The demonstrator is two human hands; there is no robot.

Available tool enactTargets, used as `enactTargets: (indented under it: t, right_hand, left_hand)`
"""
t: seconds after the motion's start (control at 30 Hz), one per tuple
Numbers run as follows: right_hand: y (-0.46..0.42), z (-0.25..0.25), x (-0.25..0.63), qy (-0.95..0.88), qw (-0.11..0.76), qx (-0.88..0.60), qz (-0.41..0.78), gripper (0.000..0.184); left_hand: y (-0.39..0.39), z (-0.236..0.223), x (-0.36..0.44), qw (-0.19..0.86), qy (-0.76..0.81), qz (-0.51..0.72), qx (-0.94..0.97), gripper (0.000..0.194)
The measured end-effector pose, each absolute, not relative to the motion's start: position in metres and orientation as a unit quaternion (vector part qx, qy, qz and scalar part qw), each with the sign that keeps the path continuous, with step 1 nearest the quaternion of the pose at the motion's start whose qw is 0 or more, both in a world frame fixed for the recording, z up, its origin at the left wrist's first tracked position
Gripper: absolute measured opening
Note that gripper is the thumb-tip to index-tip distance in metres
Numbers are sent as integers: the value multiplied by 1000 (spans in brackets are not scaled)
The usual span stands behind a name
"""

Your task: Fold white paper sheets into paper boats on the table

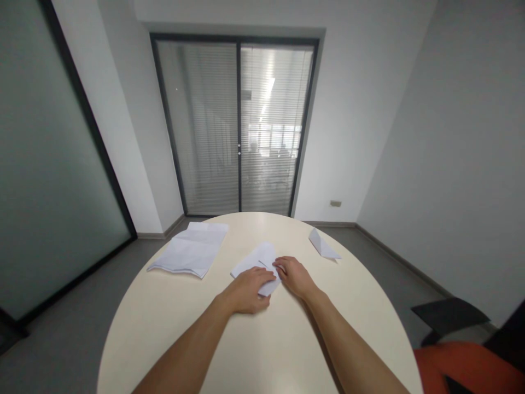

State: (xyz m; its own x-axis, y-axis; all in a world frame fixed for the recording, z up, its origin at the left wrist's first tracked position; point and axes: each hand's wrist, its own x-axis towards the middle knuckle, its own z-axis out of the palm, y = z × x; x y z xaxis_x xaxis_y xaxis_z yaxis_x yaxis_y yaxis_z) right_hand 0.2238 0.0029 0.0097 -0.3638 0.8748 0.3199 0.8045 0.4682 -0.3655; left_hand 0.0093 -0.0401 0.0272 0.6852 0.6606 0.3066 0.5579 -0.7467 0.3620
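A partly folded sheet of white paper (pixel 266 251) lies on the round table between my hands, with a crease or flap edge running across it. My left hand (pixel 247 291) grips its near left part, fingers laid over the top and thumb at the near edge. At the right edge of the same sheet, the bent fingers of my right hand (pixel 296 277) pinch the paper. My fingers cover part of the folds.
A stack of white paper (pixel 197 249) rests at the left of the cream round table (pixel 254 355). Toward the right rim lies a folded paper piece (pixel 324 245). An orange-seated chair (pixel 467 366) stands at the lower right. Glass doors with blinds (pixel 213 131) are beyond the table.
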Motion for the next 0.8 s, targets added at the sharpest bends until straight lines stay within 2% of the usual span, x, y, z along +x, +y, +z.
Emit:
enactTargets:
  t: [0.1,0.23,0.33,0.6,0.8]
  right_hand:
    - [2,11,224,-821,236,-515,72,32]
    - [-1,15,224,-815,238,-524,68,33]
    - [-4,19,223,-814,236,-527,66,34]
    - [-11,31,218,-814,239,-524,76,54]
    - [-9,27,217,-816,230,-524,80,30]
  left_hand:
    - [-37,21,9,139,378,250,881,43]
    - [-32,14,8,145,430,276,847,42]
    - [-28,13,7,146,464,289,824,44]
    - [-20,7,5,128,543,287,779,55]
    - [-18,4,6,111,558,285,771,58]
